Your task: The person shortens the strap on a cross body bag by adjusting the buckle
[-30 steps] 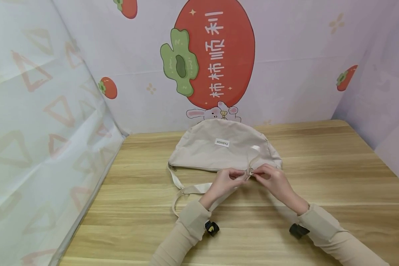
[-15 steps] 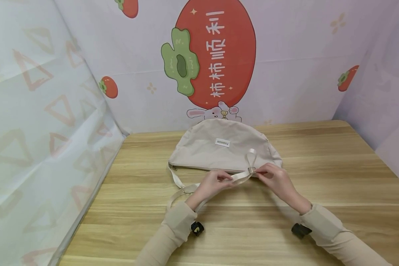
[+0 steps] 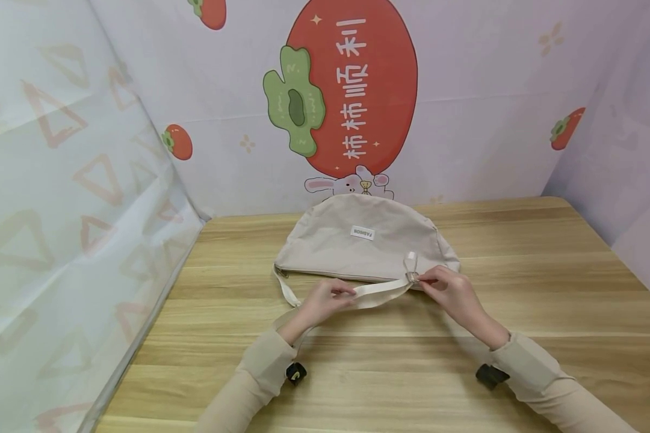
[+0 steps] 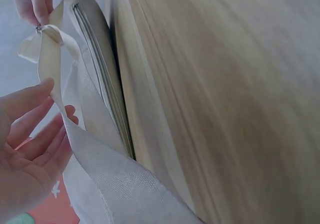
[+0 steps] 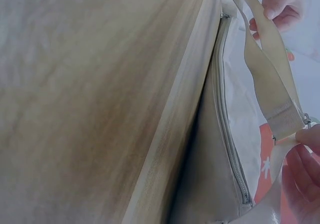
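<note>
A beige bag (image 3: 325, 249) with a "FASHION" label lies on the table, its zipper edge toward the person. My right hand (image 3: 455, 294) pinches the metal slider buckle (image 3: 412, 277) of the bag's strap, near the bag's right end. A small loop of strap (image 3: 410, 260) stands up beyond the buckle. To the left, my left hand (image 3: 321, 302) holds the strap (image 3: 380, 288) between thumb and fingers, drawing out a stretch of it. In the left wrist view the webbing (image 4: 112, 169) runs past the fingertips. The right wrist view shows the buckle (image 5: 307, 120) at the thumb.
The wooden table (image 3: 547, 270) extends around the bag. A white printed cloth (image 3: 227, 90) with persimmon drawings hangs behind, and another cloth (image 3: 59, 240) runs along the left edge. The bag's zipper (image 5: 227, 129) looks shut.
My left hand has moved from beside the buckle leftward along the strap. The loop beyond the buckle has become smaller since half a second ago. My right hand stays nearly still at the buckle.
</note>
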Available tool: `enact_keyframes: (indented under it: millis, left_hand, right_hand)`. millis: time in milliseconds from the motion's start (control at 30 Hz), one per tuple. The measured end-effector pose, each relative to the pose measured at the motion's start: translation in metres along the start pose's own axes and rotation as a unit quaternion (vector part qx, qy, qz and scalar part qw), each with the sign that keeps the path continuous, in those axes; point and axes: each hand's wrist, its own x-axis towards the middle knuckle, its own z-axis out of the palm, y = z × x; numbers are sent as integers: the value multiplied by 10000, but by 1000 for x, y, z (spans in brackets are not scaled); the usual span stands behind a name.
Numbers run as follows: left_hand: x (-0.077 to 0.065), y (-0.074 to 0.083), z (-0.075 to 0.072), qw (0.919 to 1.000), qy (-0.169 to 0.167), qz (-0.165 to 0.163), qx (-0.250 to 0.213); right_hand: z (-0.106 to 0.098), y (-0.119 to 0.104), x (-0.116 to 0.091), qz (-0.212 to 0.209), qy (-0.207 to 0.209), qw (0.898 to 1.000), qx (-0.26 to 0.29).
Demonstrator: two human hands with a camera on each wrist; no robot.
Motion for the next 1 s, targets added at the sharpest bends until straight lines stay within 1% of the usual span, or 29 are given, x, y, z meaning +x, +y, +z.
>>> enact_keyframes:
  millis: [200, 367, 567, 733, 1000]
  left_hand:
    - [-7, -8, -9, 9999, -18, 119, 12]
    - [-13, -12, -16, 9999, 30, 47, 86]
    - [-18, -18, -24, 9995, 91, 186, 258]
    - [-21, -25, -30, 9990, 117, 185, 385]
    - [-23, -34, -36, 9978, 218, 328, 527]
  right_hand:
    - [-1, 0, 1, 0, -19, 10000, 12]
    - [-1, 0, 1, 10, -23, 10000, 4]
    - [-1, 1, 0, 77, -42, 10000, -21]
    - [-1, 2, 0, 99, -20, 9999, -58]
    - [-1, 2, 2, 157, 67, 9998, -97]
